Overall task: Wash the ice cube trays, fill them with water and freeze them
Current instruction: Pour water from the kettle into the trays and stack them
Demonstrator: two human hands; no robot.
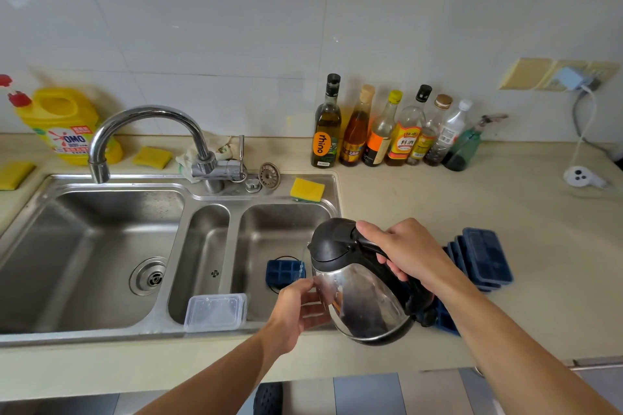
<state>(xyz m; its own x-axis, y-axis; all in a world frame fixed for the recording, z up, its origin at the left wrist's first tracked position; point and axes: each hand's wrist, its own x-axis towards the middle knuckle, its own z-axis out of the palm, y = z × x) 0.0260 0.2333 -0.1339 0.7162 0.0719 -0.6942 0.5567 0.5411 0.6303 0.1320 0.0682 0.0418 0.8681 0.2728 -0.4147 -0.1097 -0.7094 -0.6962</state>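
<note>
My right hand (408, 253) grips the black handle of a steel electric kettle (360, 293), tilted with its spout toward the left. A thin stream of water falls from the spout onto a dark blue ice cube tray (283, 273) held over the right sink basin (266, 232). My left hand (296, 307) holds that tray by its near edge, fingers curled, partly behind the kettle. A stack of blue ice cube trays (483, 258) lies on the counter to the right. Another blue tray (445, 320) shows under the kettle.
A clear plastic box (215, 312) sits on the sink's front rim. The faucet (141, 125) arches over the large left basin (84, 256). Yellow sponges (307, 189), a detergent jug (67, 125) and several bottles (381, 131) line the back wall. A kettle base (580, 177) lies far right.
</note>
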